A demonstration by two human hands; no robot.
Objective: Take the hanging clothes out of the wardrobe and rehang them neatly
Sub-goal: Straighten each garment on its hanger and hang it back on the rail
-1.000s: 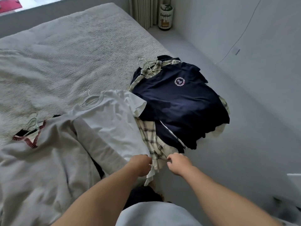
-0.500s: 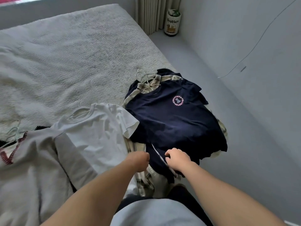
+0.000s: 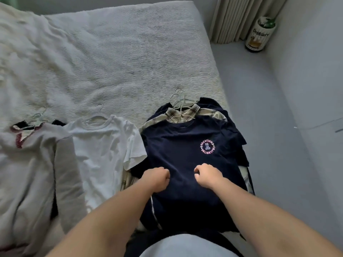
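Observation:
A navy T-shirt point(image 3: 185, 145) with a pink round logo lies on top of a pile at the bed's right edge. A plaid shirt point(image 3: 178, 115) shows under it at the collar, with several wire hangers point(image 3: 179, 101) sticking out. My left hand point(image 3: 156, 178) and my right hand point(image 3: 207, 176) rest side by side on the navy shirt's middle, both curled into fists. No fabric shows bunched in them. To the left lie a white T-shirt point(image 3: 104, 145) on its hanger point(image 3: 98, 115) and a grey sweater point(image 3: 27, 164) with red trim.
The clothes lie on a bed point(image 3: 111, 52) with a ribbed light cover. Right of it runs a narrow strip of grey floor point(image 3: 259, 108) along a wall point(image 3: 315, 71). A bottle point(image 3: 260, 36) stands in the far corner beside a curtain point(image 3: 237, 19).
Both hands left the plaid shirt's hem and moved up onto the middle of the navy T-shirt. The view swung so that the pile lies straight ahead.

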